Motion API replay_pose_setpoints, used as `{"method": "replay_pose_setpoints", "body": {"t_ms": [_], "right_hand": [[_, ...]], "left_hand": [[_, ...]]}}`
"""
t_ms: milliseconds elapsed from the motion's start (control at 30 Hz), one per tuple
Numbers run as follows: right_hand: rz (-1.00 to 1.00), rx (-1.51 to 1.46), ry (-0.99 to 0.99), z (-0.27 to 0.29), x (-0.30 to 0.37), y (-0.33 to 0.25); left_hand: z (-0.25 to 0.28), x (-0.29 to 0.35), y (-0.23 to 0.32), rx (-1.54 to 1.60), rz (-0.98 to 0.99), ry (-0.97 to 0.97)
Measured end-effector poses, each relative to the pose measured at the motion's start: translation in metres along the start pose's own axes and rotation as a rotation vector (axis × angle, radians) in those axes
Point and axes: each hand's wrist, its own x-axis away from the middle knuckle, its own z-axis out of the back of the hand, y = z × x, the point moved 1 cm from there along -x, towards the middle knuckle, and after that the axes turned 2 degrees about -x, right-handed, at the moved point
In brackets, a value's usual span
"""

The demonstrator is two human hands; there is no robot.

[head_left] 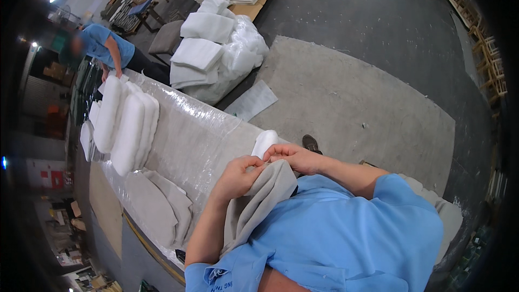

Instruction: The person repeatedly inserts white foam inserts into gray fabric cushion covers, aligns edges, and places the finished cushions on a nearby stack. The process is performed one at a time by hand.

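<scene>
A grey fabric cover (259, 200) hangs in folds against my body. White padding (265, 141) sticks out just beyond it, past my fingers. My left hand (238, 177) is closed, pinching the cover's upper edge. Beside it, almost touching, my right hand (296, 158) also has its fingers closed on that edge. How far the padding reaches inside the cover is hidden by the cloth and my hands.
A plastic-covered table (184, 121) carries a pile of white cushion pads (130, 124) and flat grey fabric pieces (157, 205). At its far end stands a co-worker in blue (111, 43). Bagged white padding (238, 59) stands alongside; a carpet (357, 92) covers the floor.
</scene>
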Motion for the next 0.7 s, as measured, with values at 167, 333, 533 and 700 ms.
{"method": "replay_pose_setpoints", "body": {"t_ms": [167, 333, 533, 700], "right_hand": [[-0.284, -0.089, -0.225, 0.018, 0.002, 0.013], [-0.233, 0.186, -0.308, 0.02, 0.004, 0.016], [0.252, 0.437, 0.006, 0.006, 0.014, 0.036], [0.326, 0.716, 0.386, -0.01, 0.021, 0.03]], "left_hand": [[0.0, 0.001, 0.017, 0.097, 0.01, 0.012], [-0.002, 0.002, 0.018, 0.324, 0.078, -0.097], [0.002, -0.001, 0.026, 0.156, 0.164, -0.217], [0.006, -0.002, 0.043, -0.418, 0.047, -0.116]]}}
